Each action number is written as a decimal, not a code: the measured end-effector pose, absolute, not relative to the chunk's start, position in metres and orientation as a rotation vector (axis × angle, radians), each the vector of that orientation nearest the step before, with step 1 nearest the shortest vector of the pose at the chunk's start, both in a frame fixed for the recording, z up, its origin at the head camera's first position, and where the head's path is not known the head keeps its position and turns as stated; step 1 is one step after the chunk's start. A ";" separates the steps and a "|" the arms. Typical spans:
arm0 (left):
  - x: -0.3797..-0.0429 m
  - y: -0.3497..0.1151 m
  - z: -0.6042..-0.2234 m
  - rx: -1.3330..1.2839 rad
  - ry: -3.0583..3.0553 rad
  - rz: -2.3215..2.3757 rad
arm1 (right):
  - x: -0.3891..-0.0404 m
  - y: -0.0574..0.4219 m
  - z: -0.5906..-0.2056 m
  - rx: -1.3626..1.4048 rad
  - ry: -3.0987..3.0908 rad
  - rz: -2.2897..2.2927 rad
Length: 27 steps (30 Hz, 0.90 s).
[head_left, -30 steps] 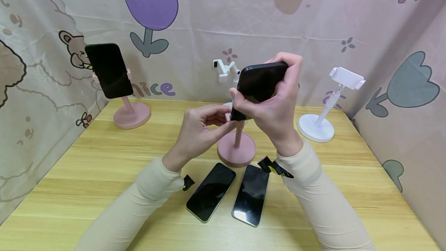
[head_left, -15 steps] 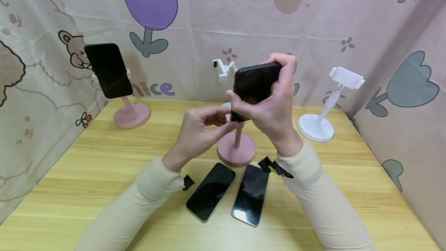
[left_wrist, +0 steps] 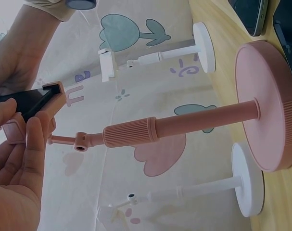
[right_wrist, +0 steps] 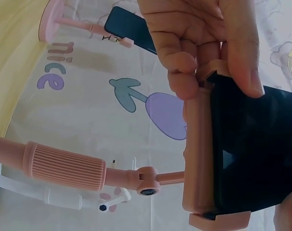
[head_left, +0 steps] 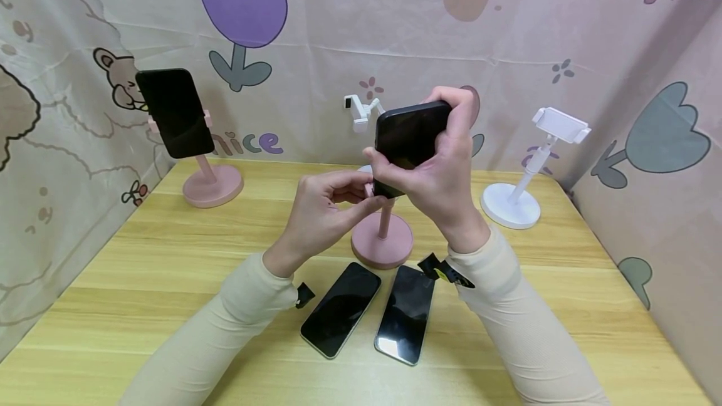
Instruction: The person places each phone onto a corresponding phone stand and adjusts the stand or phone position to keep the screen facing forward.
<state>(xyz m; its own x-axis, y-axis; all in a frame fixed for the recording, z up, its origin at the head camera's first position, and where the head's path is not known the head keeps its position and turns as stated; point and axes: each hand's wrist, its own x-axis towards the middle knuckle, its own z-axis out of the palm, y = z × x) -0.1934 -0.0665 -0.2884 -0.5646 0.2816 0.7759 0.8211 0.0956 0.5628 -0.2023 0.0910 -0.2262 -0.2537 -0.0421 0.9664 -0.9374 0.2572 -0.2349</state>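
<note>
My right hand [head_left: 445,180] grips a black smartphone [head_left: 414,133] by its sides, thumb on the near edge, fingers round the far one. The phone lies against the pink clamp [right_wrist: 198,154] of a phone stand, between its two end arms in the right wrist view. With thumb and fingers my left hand [head_left: 321,221] pinches the clamp's near arm and the phone's lower corner. Below stands the stand's round pink base [head_left: 382,240]; in the left wrist view its ribbed post [left_wrist: 130,132] shows. Two more smartphones, one left [head_left: 341,311] and one right [head_left: 405,315], lie face up between my forearms.
At the back left a second pink stand [head_left: 213,187] holds a black phone [head_left: 175,113]. A white phone stand [head_left: 511,205] is at the right, and another white stand [head_left: 360,111] is partly hidden behind my hands. Printed cloth [head_left: 338,24] hangs round the wooden table [head_left: 141,287].
My right hand and the phone have shifted a little left, toward the clamp's near arm. The left hand has stayed in place.
</note>
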 end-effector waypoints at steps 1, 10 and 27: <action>-0.193 -0.066 -0.288 -1.079 -1.898 -1.484 | -0.203 0.092 -0.227 0.948 -1.555 1.159; -0.194 -0.066 -0.288 -1.088 -1.894 -1.475 | -0.226 0.100 -0.245 0.987 -1.572 1.224; -0.194 -0.066 -0.288 -1.083 -1.898 -1.438 | -0.204 0.097 -0.242 0.991 -1.645 1.188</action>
